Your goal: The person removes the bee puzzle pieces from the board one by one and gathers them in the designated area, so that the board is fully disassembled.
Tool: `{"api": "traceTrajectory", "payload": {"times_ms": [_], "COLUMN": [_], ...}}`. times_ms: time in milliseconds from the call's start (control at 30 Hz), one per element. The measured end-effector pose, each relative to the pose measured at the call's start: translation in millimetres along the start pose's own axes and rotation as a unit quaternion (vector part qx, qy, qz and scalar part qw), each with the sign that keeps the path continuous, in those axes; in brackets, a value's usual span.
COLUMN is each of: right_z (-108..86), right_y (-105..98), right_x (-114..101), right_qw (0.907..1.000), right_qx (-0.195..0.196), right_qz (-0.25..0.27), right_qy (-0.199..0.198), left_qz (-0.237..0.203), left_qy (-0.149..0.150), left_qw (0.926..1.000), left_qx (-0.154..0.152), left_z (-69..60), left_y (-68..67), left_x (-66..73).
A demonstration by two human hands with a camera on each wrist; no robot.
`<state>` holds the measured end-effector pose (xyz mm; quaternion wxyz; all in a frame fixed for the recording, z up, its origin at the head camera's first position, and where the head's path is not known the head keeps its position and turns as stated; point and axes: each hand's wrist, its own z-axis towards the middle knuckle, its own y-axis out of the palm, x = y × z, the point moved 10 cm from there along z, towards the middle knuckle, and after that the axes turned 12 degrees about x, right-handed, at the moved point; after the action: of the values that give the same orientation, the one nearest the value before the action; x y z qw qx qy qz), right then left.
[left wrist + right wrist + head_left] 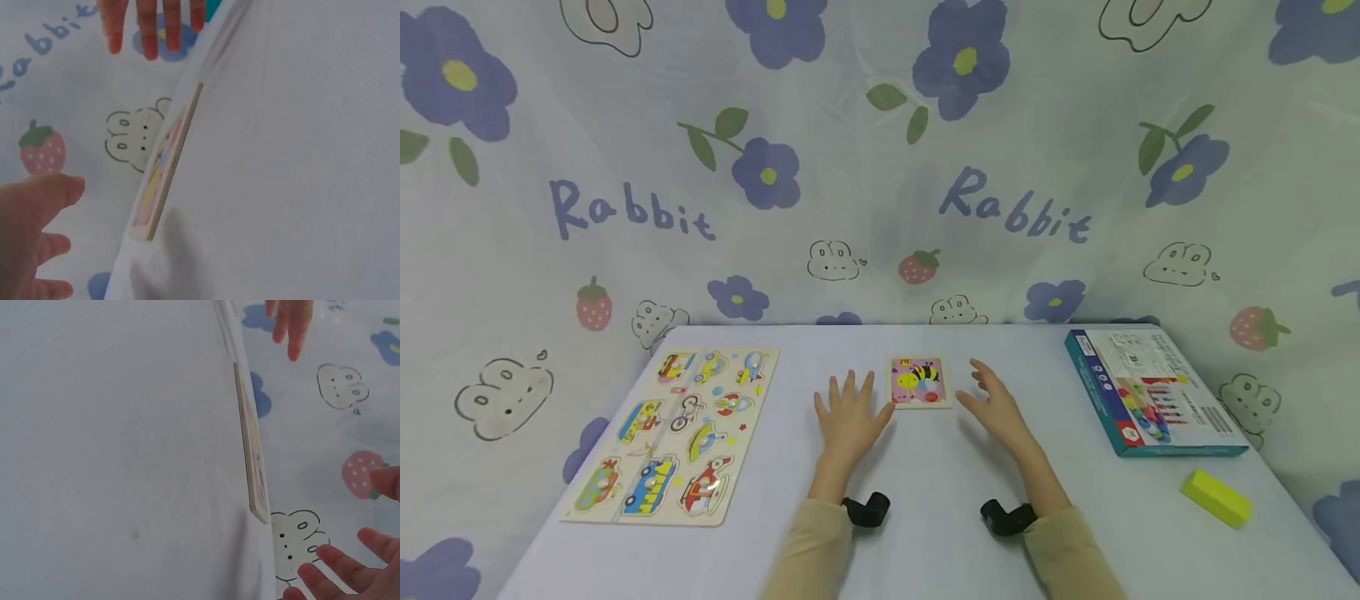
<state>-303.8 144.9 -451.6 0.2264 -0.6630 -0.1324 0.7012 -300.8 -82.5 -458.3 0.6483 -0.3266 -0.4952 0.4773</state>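
Observation:
A small square picture puzzle [919,382] with a bee on a pink ground lies flat on the white table, between the two hands. My left hand [848,421] is just left of it, fingers spread and straight, holding nothing. To its right, my right hand [1000,410] hovers with relaxed, slightly bent fingers and an empty grasp. In the left wrist view the puzzle [165,165] shows edge-on, with the left thumb [56,190] apart from it. The right wrist view also has the puzzle [252,450] edge-on, the right fingers [344,565] beyond it.
A wooden board [681,433] with several vehicle pieces lies at the left of the table. On the right are a teal-edged flat box [1157,392] and a yellow block [1217,497]. A patterned cloth [880,183] hangs behind the table.

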Motion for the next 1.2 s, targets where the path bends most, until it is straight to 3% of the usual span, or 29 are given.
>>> {"api": "traceTrajectory", "payload": {"times_ms": [200,400,667,1000,1200], "right_z": [11.8,22.1,30.6,49.9,66.7], "right_y": [18,36,49,66,75], "right_x": [3,0,-2,-9,-15], "right_qw": [0.9988,0.9984,0.9986,0.9992,0.9995], "right_qx": [-0.004,-0.010,-0.014,-0.025,-0.029], "right_qz": [0.034,0.048,0.043,0.026,-0.009], "right_qy": [0.034,0.028,0.027,0.020,-0.012], "left_qz": [-0.031,-0.055,-0.051,-0.035,-0.034], "left_qy": [-0.035,-0.054,-0.036,-0.035,-0.033], "left_qw": [0.9989,0.9970,0.9978,0.9981,0.9980], "left_qx": [-0.005,0.007,0.023,0.037,0.041], "left_z": [7.4,8.8,6.6,4.0,8.1], "left_y": [13.3,22.0,32.6,41.2,44.3], "left_x": [0.2,-3.4,1.8,6.8,8.2]}}
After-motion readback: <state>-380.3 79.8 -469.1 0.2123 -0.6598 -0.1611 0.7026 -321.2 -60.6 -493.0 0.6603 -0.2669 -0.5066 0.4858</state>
